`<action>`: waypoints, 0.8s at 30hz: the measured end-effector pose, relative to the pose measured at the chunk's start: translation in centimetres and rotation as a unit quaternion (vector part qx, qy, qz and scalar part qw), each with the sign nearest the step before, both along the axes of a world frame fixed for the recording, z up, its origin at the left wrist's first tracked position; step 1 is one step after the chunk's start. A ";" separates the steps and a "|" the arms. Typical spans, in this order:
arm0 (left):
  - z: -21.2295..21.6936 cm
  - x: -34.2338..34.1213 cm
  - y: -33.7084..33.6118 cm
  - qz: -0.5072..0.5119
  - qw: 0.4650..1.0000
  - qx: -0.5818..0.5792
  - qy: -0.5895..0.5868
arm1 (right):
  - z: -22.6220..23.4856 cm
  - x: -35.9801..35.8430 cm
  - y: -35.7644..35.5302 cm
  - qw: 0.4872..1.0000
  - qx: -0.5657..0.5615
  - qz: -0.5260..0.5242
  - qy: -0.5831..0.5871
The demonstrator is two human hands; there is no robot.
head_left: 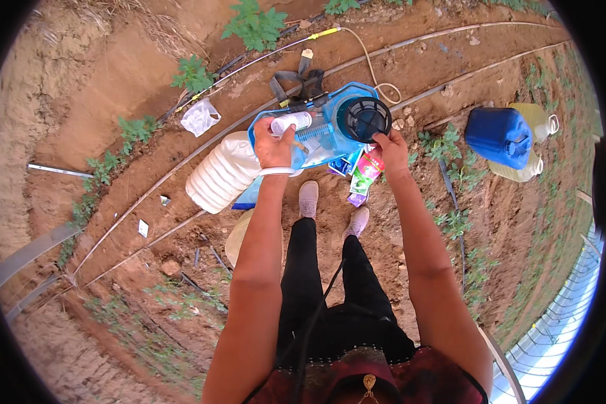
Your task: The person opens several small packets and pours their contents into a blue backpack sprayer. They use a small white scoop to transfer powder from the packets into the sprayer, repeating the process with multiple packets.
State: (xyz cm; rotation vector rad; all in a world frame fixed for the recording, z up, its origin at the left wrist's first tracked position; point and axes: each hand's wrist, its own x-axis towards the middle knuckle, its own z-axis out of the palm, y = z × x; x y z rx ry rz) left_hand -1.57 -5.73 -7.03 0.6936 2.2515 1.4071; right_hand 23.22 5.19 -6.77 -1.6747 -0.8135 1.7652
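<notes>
A blue translucent backpack sprayer tank (pixel 320 149) lies on the soil in front of my feet, its round mouth towards the right. My left hand (pixel 272 147) is closed around a small white bottle (pixel 291 123), held over the left part of the tank. At the mouth, my right hand (pixel 392 153) pinches the rim of a black mesh strainer (pixel 366 120), which sits tilted at the opening. Whether the strainer is seated in the mouth or lifted off cannot be told. Colourful packets (pixel 363 176) lie beneath the tank near my right hand.
A ribbed white jug (pixel 221 173) leans left of the tank. Black straps (pixel 301 82) and a spray lance (pixel 276 52) lie beyond it. A blue jerry can (pixel 498 138) and yellowish cans (pixel 534 122) stand at right. Pipes, seedlings and a white plastic bag (pixel 200 117) line the ground.
</notes>
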 end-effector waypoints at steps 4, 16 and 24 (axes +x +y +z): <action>3.7 -1.4 -0.6 0.023 0.998 0.047 0.020 | 1.1 -3.0 -1.2 0.990 -0.083 0.045 0.101; 11.7 -3.3 -5.0 -0.049 0.984 0.147 -0.091 | 1.5 -7.7 -1.7 0.970 -0.013 0.206 -0.125; 21.9 2.4 -5.1 -0.311 0.932 0.111 -0.152 | 19.4 -3.4 -5.0 0.757 0.453 0.464 -0.078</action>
